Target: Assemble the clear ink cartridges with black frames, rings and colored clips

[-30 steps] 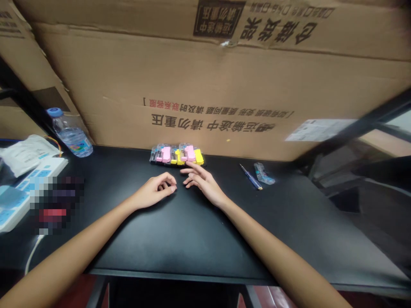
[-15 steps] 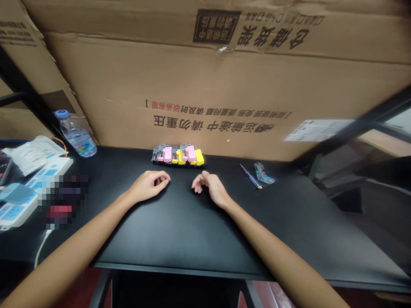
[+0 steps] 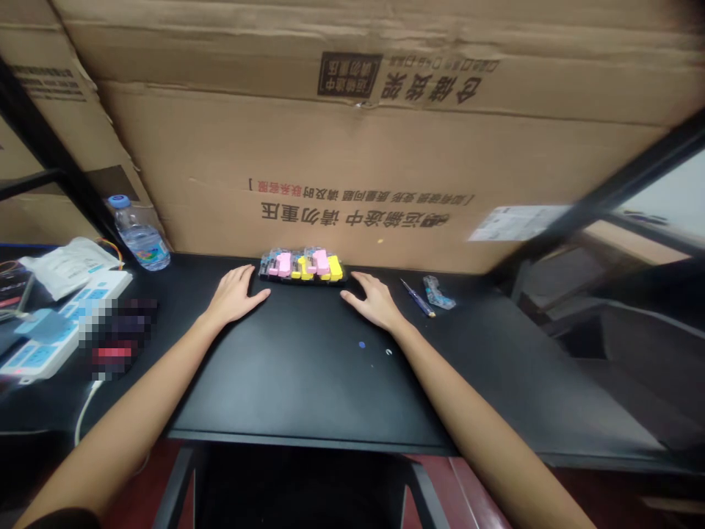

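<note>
A row of clear plastic pieces with pink and yellow parts (image 3: 302, 266) sits on a dark base at the back of the black table (image 3: 297, 382). My left hand (image 3: 234, 294) is open beside its left end, thumb spread toward the middle. Off the right end, my right hand (image 3: 375, 300) lies open with its thumb apart; both palms are empty. A small blue bit (image 3: 362, 344) and a tiny white C-shaped piece (image 3: 388, 352) lie near my right wrist. Farther right are a screwdriver (image 3: 418, 297) and a clear plastic piece (image 3: 439, 293).
A large cardboard sheet (image 3: 330, 154) stands behind the table. On the left are a water bottle (image 3: 140, 235), a white power strip (image 3: 104, 286), a white plastic packet (image 3: 66, 268) and a blurred-out object with a white cable (image 3: 85, 411). Black metal frame bars rise at both sides.
Both hands have moved outward to either end of the row, and their curled fingers have straightened. The blue bit and the white C-shaped piece now show on the table. The view has shifted slightly.
</note>
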`<control>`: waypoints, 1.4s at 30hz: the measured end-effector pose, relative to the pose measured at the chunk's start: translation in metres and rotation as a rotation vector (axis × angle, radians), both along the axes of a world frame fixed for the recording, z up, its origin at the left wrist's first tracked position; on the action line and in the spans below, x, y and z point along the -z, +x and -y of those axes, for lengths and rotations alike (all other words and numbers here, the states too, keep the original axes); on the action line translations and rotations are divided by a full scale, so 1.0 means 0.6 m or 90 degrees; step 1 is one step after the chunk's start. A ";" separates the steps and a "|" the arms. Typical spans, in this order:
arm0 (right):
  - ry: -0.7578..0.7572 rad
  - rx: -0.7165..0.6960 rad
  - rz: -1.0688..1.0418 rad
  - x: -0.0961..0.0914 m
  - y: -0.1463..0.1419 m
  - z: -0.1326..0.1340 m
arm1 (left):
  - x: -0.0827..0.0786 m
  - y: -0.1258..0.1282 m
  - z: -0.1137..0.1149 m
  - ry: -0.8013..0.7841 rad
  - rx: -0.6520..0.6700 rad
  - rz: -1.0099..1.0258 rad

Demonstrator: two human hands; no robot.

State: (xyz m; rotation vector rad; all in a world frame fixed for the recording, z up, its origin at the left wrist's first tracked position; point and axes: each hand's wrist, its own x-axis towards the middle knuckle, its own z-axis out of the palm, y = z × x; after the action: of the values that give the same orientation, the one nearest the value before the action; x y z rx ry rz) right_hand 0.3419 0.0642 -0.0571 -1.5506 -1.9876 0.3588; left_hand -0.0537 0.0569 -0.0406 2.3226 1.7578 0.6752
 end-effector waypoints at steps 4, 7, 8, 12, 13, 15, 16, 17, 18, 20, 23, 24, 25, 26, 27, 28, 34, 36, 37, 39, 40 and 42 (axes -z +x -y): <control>-0.019 -0.025 0.097 -0.005 -0.015 0.005 | 0.000 0.002 -0.001 -0.015 0.025 -0.040; -0.025 -0.030 0.141 -0.009 -0.022 0.005 | -0.001 -0.001 -0.003 -0.019 0.031 -0.057; -0.026 -0.030 0.152 -0.010 -0.024 0.005 | -0.001 -0.002 -0.004 -0.019 0.031 -0.061; -0.026 -0.029 0.180 -0.012 -0.030 0.005 | 0.001 -0.005 -0.006 -0.019 0.034 -0.071; -0.025 -0.029 0.184 -0.012 -0.031 0.006 | 0.001 -0.005 -0.006 -0.018 0.036 -0.072; -0.024 -0.030 0.190 -0.012 -0.033 0.009 | 0.000 -0.006 -0.005 -0.018 0.041 -0.076; -0.023 -0.032 0.191 -0.012 -0.034 0.012 | 0.000 -0.007 -0.004 -0.018 0.044 -0.078; -0.021 -0.035 0.193 -0.012 -0.034 0.014 | -0.001 -0.008 -0.002 -0.019 0.047 -0.080; -0.020 -0.038 0.194 -0.013 -0.035 0.017 | -0.002 -0.009 0.000 -0.020 0.051 -0.083; -0.017 -0.044 0.196 -0.014 -0.036 0.021 | -0.004 -0.010 0.004 -0.022 0.057 -0.087; -0.018 -0.041 0.197 -0.016 -0.038 0.024 | -0.007 -0.011 0.011 -0.027 0.058 -0.092; -0.019 -0.038 0.197 -0.017 -0.038 0.024 | -0.008 -0.010 0.012 -0.029 0.057 -0.092; -0.021 -0.032 0.197 -0.018 -0.039 0.024 | -0.009 -0.010 0.014 -0.031 0.053 -0.093; -0.023 -0.024 0.197 -0.018 -0.039 0.024 | -0.009 -0.009 0.015 -0.032 0.047 -0.093; -0.023 -0.014 0.196 -0.017 -0.039 0.023 | -0.010 -0.009 0.016 -0.034 0.038 -0.092; -0.024 -0.003 0.195 -0.017 -0.039 0.023 | -0.010 -0.008 0.016 -0.035 0.028 -0.092; -0.023 0.005 0.195 -0.014 -0.031 0.018 | -0.005 -0.007 0.015 -0.043 -0.005 -0.096; -0.020 -0.007 0.195 -0.014 -0.027 0.017 | -0.003 -0.008 0.013 -0.045 -0.004 -0.100; -0.017 -0.012 0.195 -0.014 -0.025 0.017 | -0.002 -0.009 0.013 -0.045 -0.003 -0.101; -0.012 -0.020 0.194 -0.015 -0.022 0.017 | -0.001 -0.009 0.011 -0.046 -0.002 -0.104; -0.010 -0.022 0.194 -0.016 -0.021 0.018 | -0.001 -0.010 0.011 -0.046 -0.001 -0.104; -0.009 -0.025 0.194 -0.016 -0.020 0.019 | 0.000 -0.010 0.010 -0.048 0.000 -0.106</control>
State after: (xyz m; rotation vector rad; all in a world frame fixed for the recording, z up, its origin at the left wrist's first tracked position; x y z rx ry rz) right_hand 0.3297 0.0528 -0.0472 -1.6579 -2.2510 0.1590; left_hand -0.0599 0.0508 -0.0403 2.3889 1.8162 0.4193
